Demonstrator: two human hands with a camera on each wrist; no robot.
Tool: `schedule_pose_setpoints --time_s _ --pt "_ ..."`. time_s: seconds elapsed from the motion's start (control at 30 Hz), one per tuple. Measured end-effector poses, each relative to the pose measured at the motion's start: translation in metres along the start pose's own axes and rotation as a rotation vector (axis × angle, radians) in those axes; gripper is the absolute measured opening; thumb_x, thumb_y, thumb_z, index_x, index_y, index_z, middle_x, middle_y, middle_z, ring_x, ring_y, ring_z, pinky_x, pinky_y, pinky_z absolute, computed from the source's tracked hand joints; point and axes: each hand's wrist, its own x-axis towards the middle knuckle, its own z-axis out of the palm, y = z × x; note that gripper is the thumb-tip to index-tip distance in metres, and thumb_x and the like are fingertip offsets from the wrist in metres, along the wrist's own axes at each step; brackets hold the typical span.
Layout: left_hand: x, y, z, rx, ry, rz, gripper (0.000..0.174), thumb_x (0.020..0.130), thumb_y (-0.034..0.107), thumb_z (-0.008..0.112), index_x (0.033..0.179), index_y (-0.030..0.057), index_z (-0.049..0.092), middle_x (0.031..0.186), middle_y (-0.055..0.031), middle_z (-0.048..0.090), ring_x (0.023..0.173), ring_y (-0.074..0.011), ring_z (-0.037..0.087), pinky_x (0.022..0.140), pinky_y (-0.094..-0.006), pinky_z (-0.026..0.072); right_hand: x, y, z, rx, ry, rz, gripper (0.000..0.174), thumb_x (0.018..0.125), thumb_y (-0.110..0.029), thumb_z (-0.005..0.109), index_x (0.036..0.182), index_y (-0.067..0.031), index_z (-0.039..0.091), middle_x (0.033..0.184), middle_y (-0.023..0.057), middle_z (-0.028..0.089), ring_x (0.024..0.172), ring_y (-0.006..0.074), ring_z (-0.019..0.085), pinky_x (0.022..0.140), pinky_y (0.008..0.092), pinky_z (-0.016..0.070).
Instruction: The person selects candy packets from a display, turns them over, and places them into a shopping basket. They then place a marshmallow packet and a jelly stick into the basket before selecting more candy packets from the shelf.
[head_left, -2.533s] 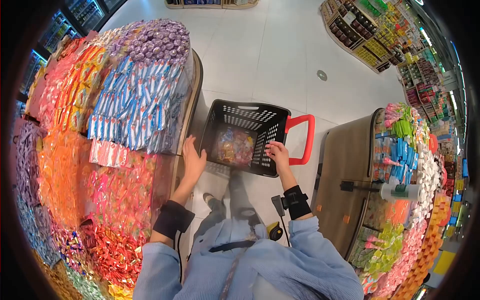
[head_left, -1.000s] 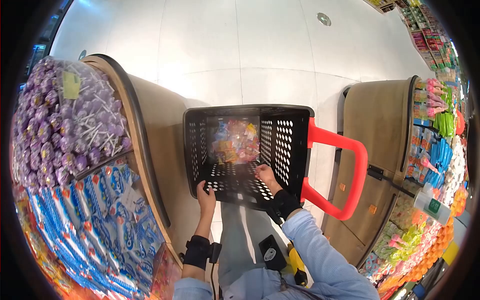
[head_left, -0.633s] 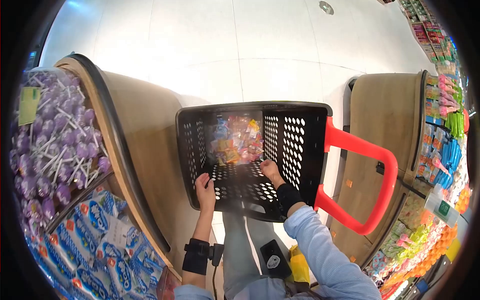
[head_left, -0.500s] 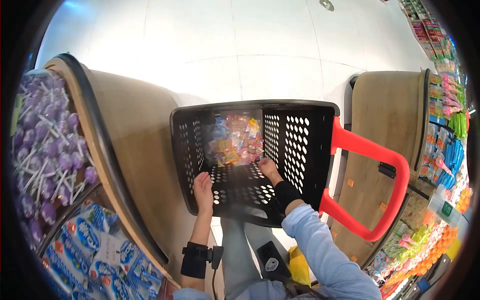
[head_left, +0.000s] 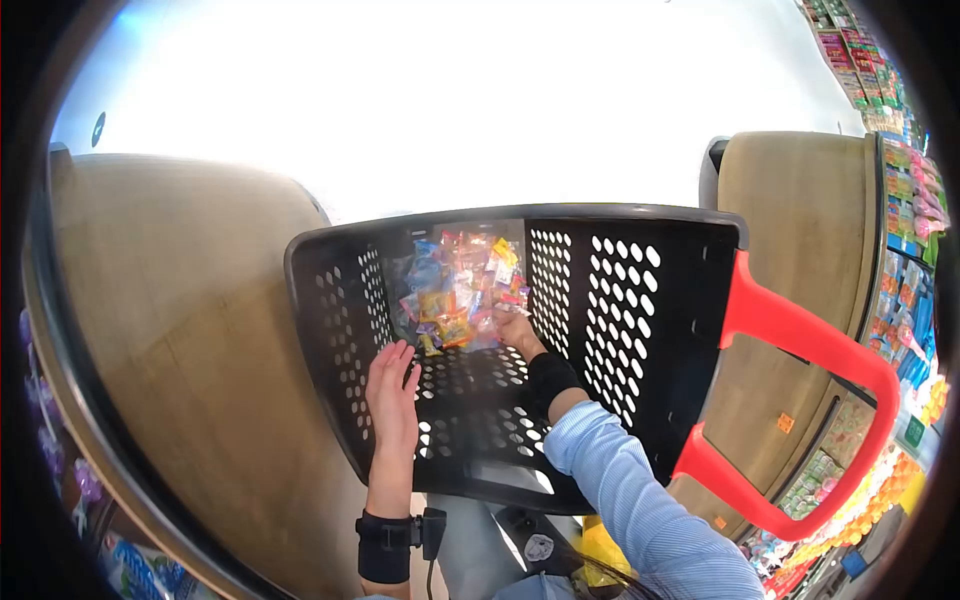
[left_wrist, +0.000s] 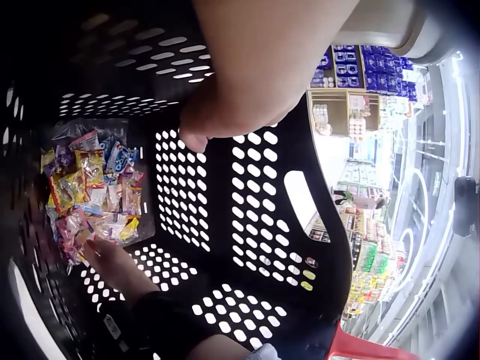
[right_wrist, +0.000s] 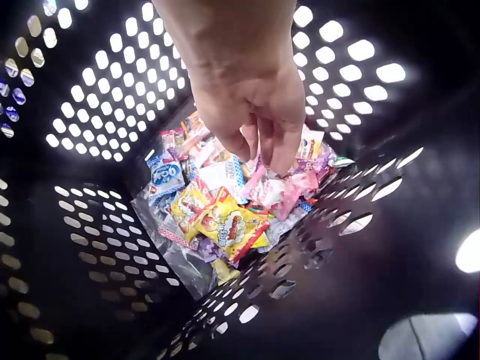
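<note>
A black shopping basket (head_left: 640, 310) with perforated walls and a red handle (head_left: 820, 360) stands tilted toward me. Wrapped candies (head_left: 450, 300) in a clear plastic bag (right_wrist: 191, 274) lie at its bottom. Deep inside, my right hand (head_left: 517, 335) points its loosely bent fingers down, with the fingertips right at a pink-wrapped candy (right_wrist: 281, 191). A yellow candy packet (right_wrist: 232, 225) and a blue one (right_wrist: 166, 176) lie near it. My left hand (head_left: 393, 395) is over the basket's near left side, its fingers fairly straight, holding nothing.
Wooden display stands flank the basket: one on the left (head_left: 180, 300), another on the right (head_left: 795, 230). Bagged sweets (head_left: 905, 310) fill the right stand's top. Bright floor (head_left: 480, 110) lies beyond the basket. A yellow object (head_left: 603, 550) shows by my leg.
The basket has grown larger in view as the head came closer. My right hand has gone deeper, down to the candies. The left hand stays at the basket's near left side.
</note>
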Motion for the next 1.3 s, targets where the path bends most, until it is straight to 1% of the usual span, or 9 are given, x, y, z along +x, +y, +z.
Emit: schedule_pose_setpoints --time_s 0.2,0.4,0.6,0.8,0.93,1.03,1.1,1.2,1.3 --pt "0.010 -0.005 0.009 -0.047 -0.004 -0.017 0.038 0.086 0.013 0.045 0.119 -0.0023 0.036 0.121 -0.0139 0.042 0.114 -0.0218 0.040 0.094 -0.0352 0.0326 0.003 -0.007 0.001 -0.010 -0.063 0.057 0.024 0.067 -0.008 0.058 0.091 -0.0080 0.060 0.072 0.0063 0.062 0.068 0.0158 0.058 0.065 0.0300 0.0447" --pt "0.007 -0.004 0.012 -0.006 -0.033 0.001 0.036 0.085 0.011 0.043 0.118 -0.0017 0.037 0.122 -0.0147 0.041 0.114 -0.0226 0.040 0.094 -0.0354 0.0326 0.024 0.021 0.024 -0.030 -0.106 0.036 0.034 0.061 -0.016 0.068 0.093 -0.0085 0.061 0.082 0.0138 0.062 0.079 0.0268 0.059 0.070 0.0350 0.0453" --pt "0.010 -0.002 0.009 0.023 -0.031 0.010 0.035 0.085 0.011 0.042 0.118 -0.0011 0.038 0.122 -0.0150 0.041 0.114 -0.0228 0.040 0.094 -0.0351 0.0328 0.024 0.015 0.037 -0.247 -0.022 0.012 0.036 0.059 -0.025 0.071 0.085 -0.0025 0.060 0.082 0.0159 0.061 0.081 0.0310 0.058 0.071 0.0364 0.0454" --pt "-0.001 0.002 0.005 0.013 -0.067 0.011 0.035 0.087 0.015 0.043 0.119 0.0011 0.039 0.122 -0.0112 0.042 0.116 -0.0206 0.038 0.094 -0.0330 0.0304 0.012 0.004 0.033 -0.221 -0.011 0.036 0.033 0.062 -0.018 0.070 0.090 -0.0045 0.060 0.085 0.0168 0.061 0.083 0.0310 0.058 0.074 0.0358 0.0448" --pt "-0.030 0.013 0.020 0.006 -0.063 0.000 0.035 0.086 0.015 0.045 0.118 0.0009 0.040 0.121 -0.0111 0.043 0.114 -0.0202 0.040 0.093 -0.0325 0.0317 -0.012 -0.005 0.012 0.004 0.048 -0.052 0.036 0.065 -0.021 0.069 0.099 -0.0149 0.061 0.077 0.0092 0.062 0.069 0.0180 0.059 0.065 0.0298 0.0459" --pt "-0.062 0.024 0.035 -0.017 -0.075 0.016 0.034 0.086 0.014 0.046 0.116 -0.0001 0.040 0.120 -0.0125 0.043 0.111 -0.0200 0.043 0.091 -0.0322 0.0350 -0.070 -0.094 -0.039 0.050 0.030 0.118 0.036 0.065 -0.018 0.069 0.100 -0.0096 0.059 0.073 0.0094 0.061 0.065 0.0170 0.058 0.062 0.0294 0.0456" --pt "-0.084 0.030 0.043 -0.021 -0.082 0.028 0.033 0.086 0.014 0.046 0.115 0.0005 0.042 0.118 -0.0118 0.045 0.111 -0.0190 0.043 0.090 -0.0318 0.0355 -0.094 -0.115 -0.050 0.138 0.087 0.052 0.034 0.065 -0.018 0.070 0.090 -0.0001 0.057 0.069 0.0097 0.059 0.061 0.0173 0.056 0.058 0.0294 0.0451" --pt "-0.122 0.041 0.053 -0.016 -0.117 0.070 0.032 0.086 0.014 0.046 0.115 0.0007 0.042 0.117 -0.0118 0.046 0.109 -0.0183 0.044 0.090 -0.0318 0.0360 -0.104 -0.125 -0.047 0.134 0.146 -0.032 0.027 0.068 -0.015 0.068 0.086 0.0012 0.056 0.064 0.0052 0.056 0.057 0.0140 0.052 0.052 0.0289 0.0429" --pt "-0.162 0.053 0.061 0.004 -0.125 0.118 0.031 0.085 0.013 0.048 0.114 0.0011 0.043 0.117 -0.0114 0.046 0.109 -0.0180 0.045 0.090 -0.0310 0.0360 -0.141 -0.165 -0.053 0.567 0.164 -0.075 0.024 0.072 -0.011 0.064 0.091 0.0000 0.057 0.065 0.0003 0.055 0.055 0.0091 0.049 0.049 0.0241 0.0399"
